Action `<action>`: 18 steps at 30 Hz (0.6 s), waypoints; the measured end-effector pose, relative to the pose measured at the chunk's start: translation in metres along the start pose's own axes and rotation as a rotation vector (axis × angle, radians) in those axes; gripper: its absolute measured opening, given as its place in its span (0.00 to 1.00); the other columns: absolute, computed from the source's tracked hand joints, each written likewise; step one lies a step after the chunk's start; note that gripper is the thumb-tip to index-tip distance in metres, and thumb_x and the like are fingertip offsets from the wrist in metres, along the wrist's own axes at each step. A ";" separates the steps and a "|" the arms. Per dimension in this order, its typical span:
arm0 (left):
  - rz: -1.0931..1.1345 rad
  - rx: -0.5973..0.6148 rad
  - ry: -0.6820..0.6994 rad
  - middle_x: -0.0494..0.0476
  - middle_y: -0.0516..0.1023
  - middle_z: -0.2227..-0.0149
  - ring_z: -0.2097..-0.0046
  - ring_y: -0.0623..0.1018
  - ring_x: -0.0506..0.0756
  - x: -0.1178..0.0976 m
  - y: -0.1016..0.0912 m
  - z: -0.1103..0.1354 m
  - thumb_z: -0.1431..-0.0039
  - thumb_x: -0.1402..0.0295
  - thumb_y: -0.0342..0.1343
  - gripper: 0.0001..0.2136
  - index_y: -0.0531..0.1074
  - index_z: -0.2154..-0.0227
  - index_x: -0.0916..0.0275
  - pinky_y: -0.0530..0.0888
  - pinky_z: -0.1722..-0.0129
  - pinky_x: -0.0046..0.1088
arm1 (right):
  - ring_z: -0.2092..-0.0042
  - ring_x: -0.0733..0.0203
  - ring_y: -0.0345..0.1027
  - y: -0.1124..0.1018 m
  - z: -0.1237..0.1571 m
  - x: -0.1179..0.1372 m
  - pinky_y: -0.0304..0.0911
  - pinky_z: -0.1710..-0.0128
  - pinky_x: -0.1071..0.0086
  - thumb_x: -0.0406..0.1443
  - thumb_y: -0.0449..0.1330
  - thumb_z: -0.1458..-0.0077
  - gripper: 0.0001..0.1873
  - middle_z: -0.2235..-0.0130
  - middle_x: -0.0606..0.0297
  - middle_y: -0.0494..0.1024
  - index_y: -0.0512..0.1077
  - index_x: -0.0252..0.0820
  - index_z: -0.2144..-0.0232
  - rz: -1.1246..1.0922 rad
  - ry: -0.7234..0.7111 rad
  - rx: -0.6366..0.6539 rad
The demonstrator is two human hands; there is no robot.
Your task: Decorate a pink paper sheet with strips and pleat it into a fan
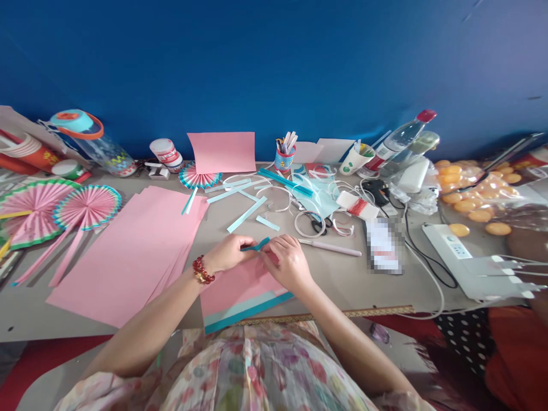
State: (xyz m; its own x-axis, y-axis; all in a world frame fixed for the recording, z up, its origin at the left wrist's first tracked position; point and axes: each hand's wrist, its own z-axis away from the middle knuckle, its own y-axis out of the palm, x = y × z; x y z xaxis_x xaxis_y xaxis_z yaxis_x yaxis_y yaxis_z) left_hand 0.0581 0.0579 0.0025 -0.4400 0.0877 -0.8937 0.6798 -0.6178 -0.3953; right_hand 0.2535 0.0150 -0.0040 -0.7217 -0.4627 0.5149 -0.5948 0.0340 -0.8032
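Observation:
My left hand (pixel 229 252), with a red bead bracelet at the wrist, and my right hand (pixel 289 261) meet over a pink sheet with teal and pale blue edge bands (pixel 240 297) at the table's front edge. Both hands are closed in a pinch on a thin teal paper strip (pixel 256 246) held between them, just above the sheet. The strip's right end pokes out past my left fingers. More loose pale blue strips (pixel 246 214) lie a little beyond my hands.
A stack of pink paper (pixel 128 251) lies to the left, with finished pleated fans (pixel 88 206) beyond it. A pink pen (pixel 329 246), scissors (pixel 319 225), cups, bottles, a power strip (pixel 464 257) and bagged oranges (pixel 475 194) crowd the right side.

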 end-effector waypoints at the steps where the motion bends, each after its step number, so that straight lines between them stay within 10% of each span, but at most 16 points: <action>1: -0.002 -0.001 0.002 0.46 0.62 0.75 0.70 0.63 0.49 0.000 0.000 0.000 0.42 0.59 0.55 0.13 0.68 0.75 0.63 0.60 0.70 0.24 | 0.60 0.55 0.67 0.001 0.000 0.000 0.59 0.56 0.61 0.33 0.58 0.42 0.04 0.66 0.61 0.78 0.72 0.44 0.69 0.004 0.004 0.002; 18: -0.056 -0.028 0.019 0.50 0.77 0.68 0.64 0.73 0.53 0.001 0.003 0.003 0.43 0.64 0.55 0.09 0.77 0.66 0.63 0.67 0.64 0.25 | 0.63 0.57 0.67 -0.001 -0.001 -0.001 0.59 0.60 0.64 0.30 0.59 0.47 0.04 0.67 0.62 0.78 0.71 0.44 0.71 -0.038 0.059 0.040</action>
State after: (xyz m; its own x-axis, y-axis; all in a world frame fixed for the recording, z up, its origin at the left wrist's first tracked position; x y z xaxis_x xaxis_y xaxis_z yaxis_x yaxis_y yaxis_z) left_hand 0.0581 0.0541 0.0014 -0.4668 0.1364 -0.8738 0.6708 -0.5892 -0.4504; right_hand 0.2545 0.0164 -0.0032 -0.7189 -0.4099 0.5614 -0.6087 -0.0186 -0.7932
